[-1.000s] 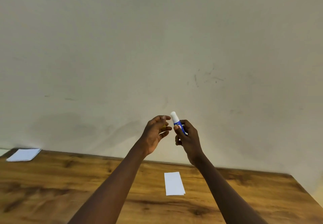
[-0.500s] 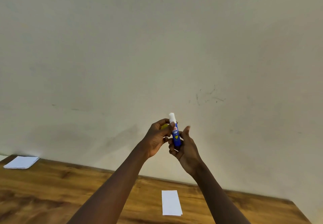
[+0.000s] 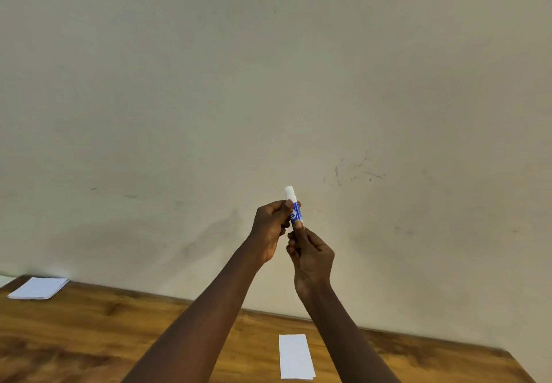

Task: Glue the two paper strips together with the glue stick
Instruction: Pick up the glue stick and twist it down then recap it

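Note:
A blue glue stick with a white cap stands nearly upright in front of the wall, held up at arm's length. My right hand grips its lower end. My left hand pinches the upper part of the tube just under the cap with thumb and fingers. Two white paper strips lie stacked on the wooden table, one almost hidden under the other, below and between my forearms.
A small stack of white paper lies at the table's far left corner. A plain beige wall fills most of the view behind the table's back edge. The table's right edge shows at the lower right.
My left hand, apart from the glue stick a second ago, now grips it near the cap. The stick turned from tilted to nearly upright. The view tilted upward, showing less table.

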`<state>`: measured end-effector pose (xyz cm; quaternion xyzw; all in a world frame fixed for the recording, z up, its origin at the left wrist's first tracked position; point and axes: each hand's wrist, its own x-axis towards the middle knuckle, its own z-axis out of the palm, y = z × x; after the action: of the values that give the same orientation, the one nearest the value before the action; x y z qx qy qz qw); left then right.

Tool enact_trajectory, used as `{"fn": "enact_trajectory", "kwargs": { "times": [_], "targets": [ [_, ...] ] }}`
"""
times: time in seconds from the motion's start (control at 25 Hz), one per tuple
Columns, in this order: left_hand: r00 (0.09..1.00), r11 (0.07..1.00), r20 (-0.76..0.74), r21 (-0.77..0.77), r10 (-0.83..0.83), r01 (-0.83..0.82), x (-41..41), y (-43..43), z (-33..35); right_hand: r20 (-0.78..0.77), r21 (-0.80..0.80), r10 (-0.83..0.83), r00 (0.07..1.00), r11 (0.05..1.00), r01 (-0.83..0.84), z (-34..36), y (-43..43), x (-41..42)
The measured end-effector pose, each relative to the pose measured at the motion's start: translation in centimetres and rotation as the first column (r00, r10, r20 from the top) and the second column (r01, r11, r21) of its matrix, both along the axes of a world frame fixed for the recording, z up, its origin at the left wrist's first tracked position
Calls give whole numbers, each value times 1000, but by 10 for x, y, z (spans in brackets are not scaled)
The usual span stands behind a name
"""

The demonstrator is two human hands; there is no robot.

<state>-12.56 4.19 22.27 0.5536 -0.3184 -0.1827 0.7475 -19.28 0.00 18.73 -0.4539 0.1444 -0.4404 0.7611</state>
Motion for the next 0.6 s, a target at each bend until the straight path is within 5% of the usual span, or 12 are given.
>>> {"fn": "enact_trajectory", "kwargs": {
  "times": [0.12, 0.24, 0.32, 0.44, 0.6],
  "targets": [
    [999, 999, 9, -6, 38, -38, -1, -6, -1, -58, -171, -200, 978, 967, 188, -1, -1, 2],
    [999, 999, 35, -47, -19, 21, 3, -9, 5, -106, 100, 102, 989, 991, -91, 6, -9, -5],
    [996, 996, 52, -55, -69, 72, 6, -11, 10, -26, 291, 302, 953, 914, -282, 13, -17, -12],
    [993, 994, 66, -44, -95, 98, 8, -16, 14, 198, 363, 299, 933, 862, -353, 15, -21, -14],
    [991, 995, 95, 5, -97, 97, 10, -19, 15, 222, 304, 236, 946, 905, -297, 9, -23, -13]
  ]
}}
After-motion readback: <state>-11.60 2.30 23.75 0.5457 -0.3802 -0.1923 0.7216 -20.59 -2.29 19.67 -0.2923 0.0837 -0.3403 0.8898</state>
